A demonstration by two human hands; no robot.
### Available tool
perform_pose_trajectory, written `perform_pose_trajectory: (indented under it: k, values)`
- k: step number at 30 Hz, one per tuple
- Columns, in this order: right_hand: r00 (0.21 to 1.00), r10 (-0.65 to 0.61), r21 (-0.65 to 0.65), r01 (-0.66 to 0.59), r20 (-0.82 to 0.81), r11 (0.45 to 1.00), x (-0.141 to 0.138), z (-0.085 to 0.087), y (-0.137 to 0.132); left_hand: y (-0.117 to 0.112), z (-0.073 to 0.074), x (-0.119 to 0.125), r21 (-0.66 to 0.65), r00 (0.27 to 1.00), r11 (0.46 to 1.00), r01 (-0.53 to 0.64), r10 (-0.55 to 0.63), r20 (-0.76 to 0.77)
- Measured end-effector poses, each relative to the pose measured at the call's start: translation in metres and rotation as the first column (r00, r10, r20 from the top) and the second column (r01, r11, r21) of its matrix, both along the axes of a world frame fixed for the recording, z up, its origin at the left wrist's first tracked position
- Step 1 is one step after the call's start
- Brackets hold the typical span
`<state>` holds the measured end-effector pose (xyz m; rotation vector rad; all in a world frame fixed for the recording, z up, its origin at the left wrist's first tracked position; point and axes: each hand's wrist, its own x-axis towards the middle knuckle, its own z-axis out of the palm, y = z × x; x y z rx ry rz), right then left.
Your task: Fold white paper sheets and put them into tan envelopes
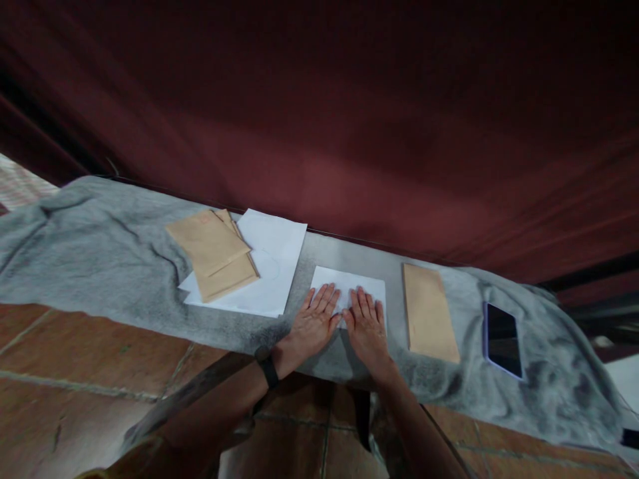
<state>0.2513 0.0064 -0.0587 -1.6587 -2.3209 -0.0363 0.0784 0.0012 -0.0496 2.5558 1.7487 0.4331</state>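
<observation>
A folded sheet of white paper (344, 276) lies on the grey cloth in front of me. My left hand (316, 316) rests flat on its left part, fingers stretched out, a dark watch on the wrist. On the right part my right hand (366, 326) lies flat too, fingers slightly spread. The thumbs nearly meet near the paper's lower middle. Both hands hide much of the sheet's near edge. Neither hand grips anything.
Left of the hands, brown envelopes (212, 246) lie on larger white sheets (279, 266). To the right are another brown envelope (430, 313) and a phone (503, 339). Grey cloth (114, 266) covers the narrow surface, with a dark red backing (319, 166) behind and floor tiles (100, 352) below.
</observation>
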Motion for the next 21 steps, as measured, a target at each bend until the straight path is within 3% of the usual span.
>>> perform_pose_trajectory:
  k: [7,9,15,21]
  values:
    - [0.985,-0.166,0.171,0.17,-0.037,0.971,0.015,-0.006,0.012,0.012,0.001,-0.009,0.006,0.988,0.988,-0.154,0.154,0.007]
    - [0.985,-0.165,0.142,0.169,-0.043,0.975,0.009,-0.003,0.017,0.016,0.002,-0.004,0.006,0.989,0.989,-0.148,0.148,0.021]
    - [0.995,-0.074,-0.131,0.066,-0.06,0.989,-0.024,0.008,0.032,0.026,0.002,0.019,-0.032,1.0,0.999,0.0,0.0,-0.022]
    - [0.998,-0.063,-0.123,0.06,-0.02,0.991,-0.024,0.007,0.043,0.041,-0.001,0.018,-0.049,1.0,0.999,-0.015,0.015,-0.011]
